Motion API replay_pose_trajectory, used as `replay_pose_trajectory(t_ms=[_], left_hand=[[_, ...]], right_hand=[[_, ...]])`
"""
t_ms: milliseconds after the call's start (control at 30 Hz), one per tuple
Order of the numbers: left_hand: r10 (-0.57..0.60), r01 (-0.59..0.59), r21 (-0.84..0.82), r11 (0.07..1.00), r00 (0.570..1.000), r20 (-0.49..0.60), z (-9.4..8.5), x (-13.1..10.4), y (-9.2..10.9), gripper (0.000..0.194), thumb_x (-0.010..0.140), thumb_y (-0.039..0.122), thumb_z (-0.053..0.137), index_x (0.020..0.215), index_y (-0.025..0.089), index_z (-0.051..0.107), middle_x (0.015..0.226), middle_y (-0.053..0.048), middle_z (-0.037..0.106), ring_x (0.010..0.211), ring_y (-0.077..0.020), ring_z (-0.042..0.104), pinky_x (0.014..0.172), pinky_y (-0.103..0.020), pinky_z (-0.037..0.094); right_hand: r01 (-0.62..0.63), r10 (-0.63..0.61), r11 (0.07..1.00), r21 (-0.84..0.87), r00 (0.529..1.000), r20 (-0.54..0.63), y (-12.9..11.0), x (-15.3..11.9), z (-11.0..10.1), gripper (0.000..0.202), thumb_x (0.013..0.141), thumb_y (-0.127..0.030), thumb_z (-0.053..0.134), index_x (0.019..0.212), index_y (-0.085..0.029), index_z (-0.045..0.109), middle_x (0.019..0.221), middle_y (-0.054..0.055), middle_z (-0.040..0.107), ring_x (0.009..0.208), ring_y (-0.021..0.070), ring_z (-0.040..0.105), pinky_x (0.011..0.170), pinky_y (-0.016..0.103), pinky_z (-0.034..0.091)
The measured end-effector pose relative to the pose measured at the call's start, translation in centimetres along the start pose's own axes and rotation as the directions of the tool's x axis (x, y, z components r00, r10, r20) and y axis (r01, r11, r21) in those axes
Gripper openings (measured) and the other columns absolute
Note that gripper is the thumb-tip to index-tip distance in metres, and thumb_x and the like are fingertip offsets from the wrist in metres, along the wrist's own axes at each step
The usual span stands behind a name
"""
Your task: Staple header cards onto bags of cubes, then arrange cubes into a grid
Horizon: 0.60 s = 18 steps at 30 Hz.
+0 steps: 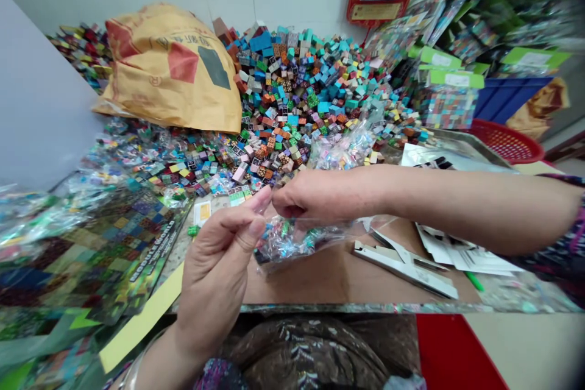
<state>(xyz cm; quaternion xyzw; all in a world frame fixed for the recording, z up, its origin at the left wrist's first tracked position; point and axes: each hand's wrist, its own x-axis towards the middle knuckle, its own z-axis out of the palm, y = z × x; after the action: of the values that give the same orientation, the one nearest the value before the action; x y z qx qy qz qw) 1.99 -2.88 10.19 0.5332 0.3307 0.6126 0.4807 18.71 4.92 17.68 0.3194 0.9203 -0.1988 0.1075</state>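
A clear plastic bag with small colourful pieces in it lies on the brown board in front of me. My left hand is closed at the bag's left side, thumb and fingers pinching its clear edge. From the right, my right hand reaches over the bag with its fingers curled at the mouth. One of its digits points down into the bag; what the fingers hold is hidden. Just right of the bag lies a metal stapler. A small green piece sits left of the bag.
Behind my hands spreads a large heap of small coloured blocks. A yellow sack lies on its left part. Printed cards, a red basket and a blue bin are on the right. Packed bags cover the left.
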Motion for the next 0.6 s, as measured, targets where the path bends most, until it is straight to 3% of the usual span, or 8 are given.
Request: replay_pose_trajectory(t_ms=[233, 333, 433, 500, 600], left_hand=[[0.006, -0.008, 0.098, 0.995, 1.0, 0.018, -0.5, 0.5, 0.3, 0.011, 0.088, 0.02, 0.067, 0.094, 0.028, 0.066, 0.113, 0.003, 0.073, 0.123, -0.0197, 0.06, 0.112, -0.04, 0.043], [-0.094, 0.082, 0.168, 0.982, 0.994, 0.062, -1.3, 0.4, -0.3, 0.057, 0.073, 0.023, 0.082, 0.121, 0.035, 0.055, 0.126, -0.002, 0.067, 0.128, -0.0259, 0.056, 0.107, -0.044, 0.048], [-0.249, 0.212, 0.268, 0.94, 0.962, 0.112, -2.1, -0.2, -1.8, 0.099, 0.059, 0.023, 0.09, 0.14, 0.037, 0.036, 0.14, -0.007, 0.056, 0.139, -0.0316, 0.044, 0.111, -0.051, 0.042], [-0.328, 0.284, 0.304, 0.909, 0.939, 0.105, -2.3, -0.6, -2.8, 0.104, 0.06, 0.024, 0.088, 0.144, 0.036, 0.029, 0.144, -0.009, 0.05, 0.141, -0.0328, 0.04, 0.113, -0.053, 0.039], [-0.396, 0.366, 0.247, 0.897, 0.914, 0.086, -2.2, -0.9, -3.7, 0.099, 0.065, 0.025, 0.083, 0.145, 0.034, 0.025, 0.145, -0.011, 0.048, 0.134, -0.0325, 0.047, 0.108, -0.052, 0.044]], right_hand=[[-0.007, 0.004, 0.999, 0.04, 0.998, 0.062, -0.1, 0.5, 0.0, 0.026, 0.08, -0.016, 0.072, 0.07, -0.019, 0.048, 0.068, -0.005, 0.044, 0.062, 0.0103, 0.035, 0.059, 0.027, 0.026], [-0.04, 0.038, 0.999, 0.033, 0.998, 0.059, 0.0, 0.7, 0.2, 0.024, 0.077, -0.019, 0.076, 0.074, -0.018, 0.052, 0.069, -0.005, 0.047, 0.063, 0.0106, 0.036, 0.061, 0.027, 0.027], [-0.055, 0.053, 0.998, 0.035, 0.997, 0.049, 0.1, 0.7, 0.3, 0.018, 0.078, -0.021, 0.075, 0.08, -0.018, 0.057, 0.071, -0.004, 0.051, 0.064, 0.0112, 0.039, 0.062, 0.027, 0.029], [-0.061, 0.058, 0.997, 0.048, 0.996, 0.064, 0.1, 0.3, 0.1, 0.014, 0.08, -0.02, 0.071, 0.083, -0.018, 0.058, 0.074, -0.003, 0.053, 0.066, 0.012, 0.041, 0.061, 0.027, 0.031], [-0.08, 0.074, 0.993, 0.082, 0.994, 0.075, 0.0, -0.5, -0.2, 0.019, 0.078, -0.016, 0.07, 0.092, -0.019, 0.058, 0.087, 0.0, 0.058, 0.074, 0.0141, 0.048, 0.062, 0.027, 0.036]])
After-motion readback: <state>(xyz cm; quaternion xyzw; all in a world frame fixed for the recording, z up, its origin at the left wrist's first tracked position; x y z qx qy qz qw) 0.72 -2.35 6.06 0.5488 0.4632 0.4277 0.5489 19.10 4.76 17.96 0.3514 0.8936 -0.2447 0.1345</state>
